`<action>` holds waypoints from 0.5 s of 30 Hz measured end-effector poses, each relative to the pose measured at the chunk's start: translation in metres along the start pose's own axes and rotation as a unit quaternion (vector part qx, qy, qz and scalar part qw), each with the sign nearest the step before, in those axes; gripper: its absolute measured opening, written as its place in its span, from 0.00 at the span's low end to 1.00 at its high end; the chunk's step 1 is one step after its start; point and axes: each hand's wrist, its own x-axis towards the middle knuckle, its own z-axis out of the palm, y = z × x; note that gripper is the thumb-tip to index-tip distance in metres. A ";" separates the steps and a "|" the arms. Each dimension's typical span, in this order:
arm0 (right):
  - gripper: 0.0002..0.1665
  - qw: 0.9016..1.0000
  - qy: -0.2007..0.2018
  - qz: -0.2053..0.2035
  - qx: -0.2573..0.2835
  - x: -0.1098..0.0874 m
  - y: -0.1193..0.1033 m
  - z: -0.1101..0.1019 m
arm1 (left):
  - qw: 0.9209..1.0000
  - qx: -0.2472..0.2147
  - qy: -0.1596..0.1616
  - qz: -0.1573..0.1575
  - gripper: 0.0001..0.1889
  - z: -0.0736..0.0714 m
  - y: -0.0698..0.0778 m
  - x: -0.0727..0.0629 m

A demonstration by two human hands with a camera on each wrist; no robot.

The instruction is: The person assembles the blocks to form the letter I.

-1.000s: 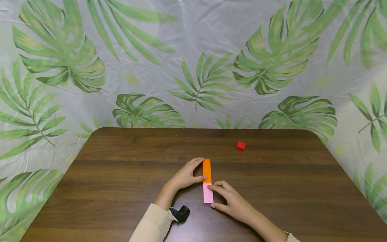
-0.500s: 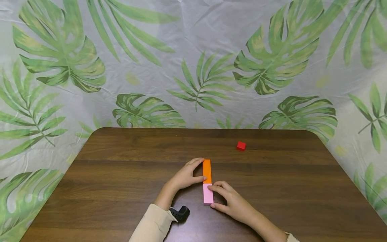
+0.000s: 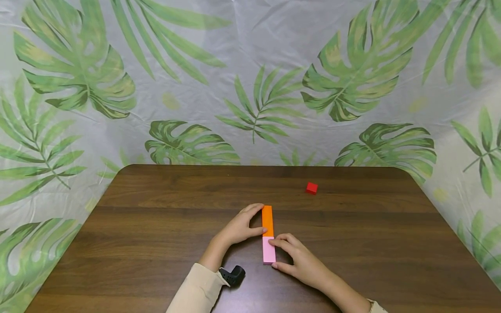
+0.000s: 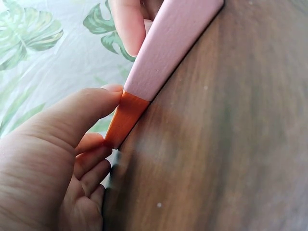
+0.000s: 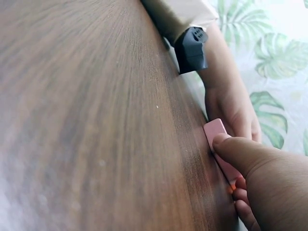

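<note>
An orange block [image 3: 267,221] and a pink block [image 3: 268,251] lie end to end on the table, touching, in one straight line. My left hand [image 3: 239,227] holds the orange block from the left, its thumb by the joint and a fingertip at the far corner. From the right, my right hand [image 3: 300,260] grips the pink block, thumb at the near corner and index finger close to the joint. In the left wrist view the pink block [image 4: 168,45] meets the orange block [image 4: 126,118] flush. The right wrist view shows little of the orange block.
A small red block [image 3: 312,188] sits farther back on the brown wooden table [image 3: 156,243], right of the line. A black device [image 3: 233,276] is strapped at my left sleeve. Behind the table hangs a leaf-patterned cloth [image 3: 188,87].
</note>
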 end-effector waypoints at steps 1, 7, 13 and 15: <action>0.29 1.000 0.000 0.000 0.000 0.000 0.000 0.000 | 1.000 -0.001 0.000 -0.001 0.36 0.000 0.000 0.000; 0.29 1.000 0.001 -0.003 -0.001 0.001 0.000 0.000 | 1.000 -0.001 -0.001 -0.001 0.36 0.000 0.001 0.000; 0.28 1.000 0.006 -0.013 -0.004 0.000 0.000 0.000 | 1.000 -0.001 -0.001 0.000 0.36 -0.001 0.001 0.000; 0.28 1.000 0.007 -0.014 -0.004 0.000 0.000 0.000 | 1.000 -0.001 -0.001 0.000 0.36 -0.001 0.001 0.000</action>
